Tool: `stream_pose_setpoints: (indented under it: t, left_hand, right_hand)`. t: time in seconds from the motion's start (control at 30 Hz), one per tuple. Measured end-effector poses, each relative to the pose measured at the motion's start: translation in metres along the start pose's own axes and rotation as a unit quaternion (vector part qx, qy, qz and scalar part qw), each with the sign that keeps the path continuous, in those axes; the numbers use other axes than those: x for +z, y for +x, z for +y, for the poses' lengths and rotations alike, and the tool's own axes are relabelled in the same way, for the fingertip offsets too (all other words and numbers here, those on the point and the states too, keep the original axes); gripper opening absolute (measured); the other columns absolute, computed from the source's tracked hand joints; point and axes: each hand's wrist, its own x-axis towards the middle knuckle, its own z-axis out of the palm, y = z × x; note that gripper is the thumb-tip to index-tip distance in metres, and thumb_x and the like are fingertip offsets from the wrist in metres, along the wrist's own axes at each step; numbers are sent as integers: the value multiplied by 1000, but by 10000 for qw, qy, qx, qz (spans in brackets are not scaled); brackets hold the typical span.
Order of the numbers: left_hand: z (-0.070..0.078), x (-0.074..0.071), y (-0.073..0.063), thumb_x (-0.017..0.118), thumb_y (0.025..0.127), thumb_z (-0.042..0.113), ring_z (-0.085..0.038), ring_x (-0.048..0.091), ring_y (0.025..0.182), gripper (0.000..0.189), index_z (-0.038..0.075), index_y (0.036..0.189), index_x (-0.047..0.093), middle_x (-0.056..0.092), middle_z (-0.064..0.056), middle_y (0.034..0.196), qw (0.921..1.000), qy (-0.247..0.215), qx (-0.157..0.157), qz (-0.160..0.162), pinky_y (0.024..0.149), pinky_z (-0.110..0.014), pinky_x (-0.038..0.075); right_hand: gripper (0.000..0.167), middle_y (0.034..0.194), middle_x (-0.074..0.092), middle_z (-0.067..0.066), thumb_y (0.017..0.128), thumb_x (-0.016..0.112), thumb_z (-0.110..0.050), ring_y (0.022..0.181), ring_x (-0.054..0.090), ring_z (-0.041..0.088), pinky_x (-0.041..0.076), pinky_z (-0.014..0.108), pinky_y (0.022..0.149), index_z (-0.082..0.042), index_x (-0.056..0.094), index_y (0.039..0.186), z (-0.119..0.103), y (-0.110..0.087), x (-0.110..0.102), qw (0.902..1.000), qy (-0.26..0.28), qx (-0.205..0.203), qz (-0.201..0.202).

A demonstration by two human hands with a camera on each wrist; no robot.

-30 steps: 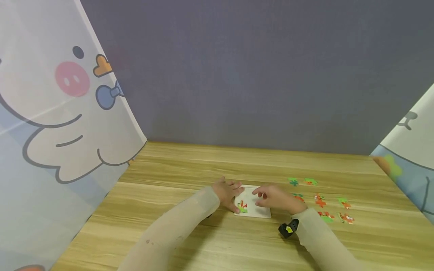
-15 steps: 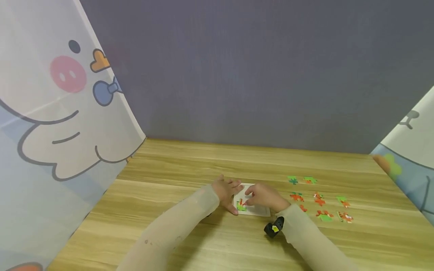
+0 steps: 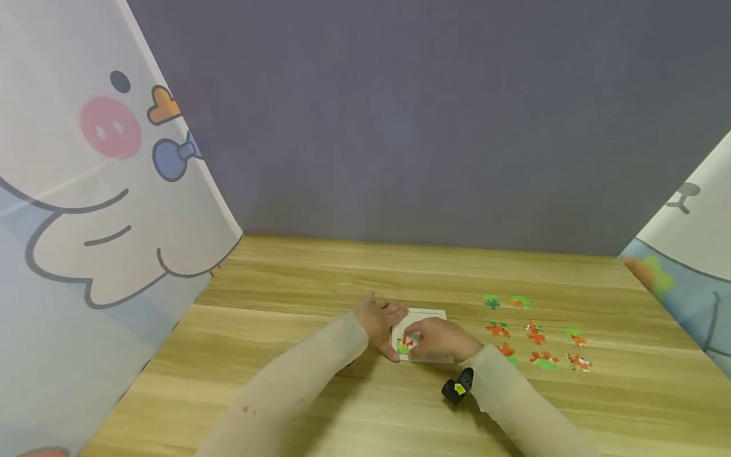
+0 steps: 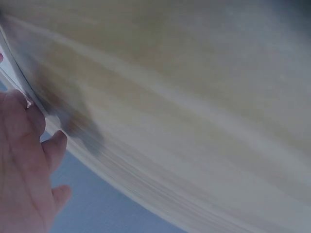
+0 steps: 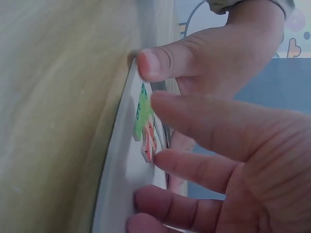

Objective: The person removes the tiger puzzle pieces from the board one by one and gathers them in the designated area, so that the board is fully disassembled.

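A white puzzle board (image 3: 428, 312) lies on the wooden table. One green-and-red jigsaw piece (image 3: 402, 348) sits flat in its near left corner. My left hand (image 3: 379, 325) rests on the board's left edge with fingers spread, its thumb by the near corner. Over the board, my right hand (image 3: 442, 338) has its thumb and index finger apart beside the piece. In the right wrist view, the index fingertip (image 5: 163, 158) meets the red part of the jigsaw piece (image 5: 144, 116), and the thumb is close to the green part. Other right fingertips are at the board surface.
Several loose jigsaw pieces (image 3: 535, 334) lie spread to the right of the board. A black wrist device (image 3: 457, 387) sits at the right wrist. A grey partition (image 3: 400, 127) stands behind the table (image 3: 274, 279), with printed curtains (image 3: 114, 190) at both sides.
My right hand has moved left across the board to the corner piece, uncovering more loose pieces at the right. The left hand keeps its place on the board edge.
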Motion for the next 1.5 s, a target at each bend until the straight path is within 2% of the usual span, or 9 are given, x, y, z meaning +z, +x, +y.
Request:
stream_pose_setpoints:
  t: [0.1, 0.27, 0.37, 0.5, 0.63, 0.8, 1.03, 1.27, 1.5]
  left_hand:
    - [0, -2, 1, 58, 79, 82, -13, 25, 157, 108, 33, 165, 15, 14, 18, 170, 10000, -29, -41, -34, 130, -43, 17]
    - [0, -4, 1, 58, 79, 82, -14, 24, 157, 107, 34, 164, 17, 15, 18, 170, 10000, 6, -60, 36, 130, -43, 17]
    - [0, -2, -1, 59, 78, 82, -16, 20, 159, 107, 35, 164, 17, 16, 16, 170, 9999, -92, -78, 40, 130, -44, 16]
    - [-1, -1, -2, 60, 77, 81, -16, 16, 160, 107, 36, 164, 17, 16, 14, 171, 9996, -235, -154, 34, 130, -44, 13]
    - [-2, -3, -2, 60, 78, 81, -15, 15, 160, 106, 36, 164, 17, 16, 14, 171, 9995, -235, -186, -17, 131, -43, 11]
    - [-2, -4, -2, 59, 78, 81, -14, 14, 160, 106, 37, 164, 16, 15, 14, 171, 9995, -250, -195, -73, 131, -42, 10]
    - [-1, -2, -1, 60, 79, 81, -15, 15, 160, 105, 36, 164, 17, 16, 14, 171, 9995, -280, -125, 28, 131, -43, 12]
    - [-1, 0, -3, 63, 79, 80, -16, 19, 159, 104, 36, 163, 20, 19, 14, 171, 9992, -375, -132, 90, 130, -44, 17]
    - [-1, -1, -7, 64, 80, 78, -16, 19, 159, 104, 35, 164, 21, 18, 14, 171, 9987, -482, -169, 43, 130, -44, 17]
  right_hand:
    - [45, 88, 67, -2, 78, 82, -11, 72, 47, 12, 41, 27, 67, -3, 73, 122, -1, 0, -1, 9999, -119, 8, -95]
    - [42, 97, 71, 1, 77, 82, -9, 77, 50, 13, 44, 30, 71, -4, 73, 117, -1, 0, -2, 9999, -142, -11, 47]
    - [37, 88, 68, 1, 78, 81, -7, 73, 49, 12, 42, 27, 68, -2, 71, 113, 1, 0, -1, 9998, 101, -159, 86]
    - [27, 72, 54, -3, 81, 77, -4, 64, 44, 9, 37, 22, 60, 0, 67, 106, 4, 1, 0, 9975, 552, -393, 201]
    - [17, 70, 52, -3, 83, 72, -1, 63, 43, 8, 37, 20, 59, 0, 65, 99, 6, 3, 1, 9930, 974, -578, 345]
    - [9, 75, 63, 1, 82, 68, 3, 66, 48, 7, 41, 20, 60, 2, 66, 91, 8, 4, 3, 9854, 1459, -751, 464]
    - [11, 73, 63, -1, 83, 60, 5, 61, 50, 7, 43, 19, 56, 8, 65, 92, 13, 5, 9, 9675, 2445, -562, 310]
    - [13, 69, 62, -1, 87, 60, 2, 59, 51, 6, 43, 20, 55, 10, 68, 94, 15, 4, 13, 9682, 2347, -501, 702]
    - [13, 70, 62, 0, 91, 63, -1, 61, 51, 7, 43, 23, 57, 9, 69, 97, 13, -1, 13, 9644, 2481, -78, 912]
